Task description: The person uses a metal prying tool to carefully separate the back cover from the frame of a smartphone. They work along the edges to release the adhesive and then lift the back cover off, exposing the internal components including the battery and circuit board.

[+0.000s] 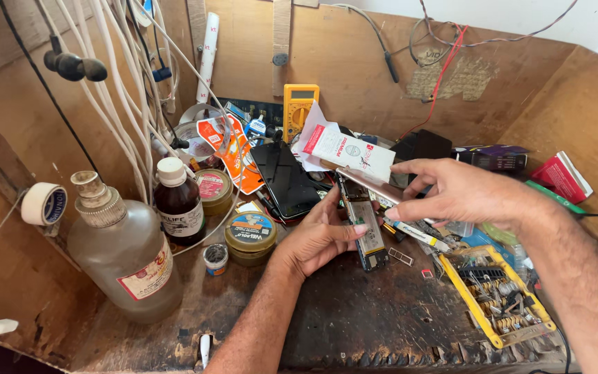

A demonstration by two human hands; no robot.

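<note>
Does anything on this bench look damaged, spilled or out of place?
The wooden benchtop is scorched, with a chipped front edge. The phone held by the left hand lies opened, insides bare. No spill shows.

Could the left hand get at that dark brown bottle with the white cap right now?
Probably not at once: the left hand holds the opened phone. Otherwise the way to the brown bottle looks free, with only low tins between.
</note>
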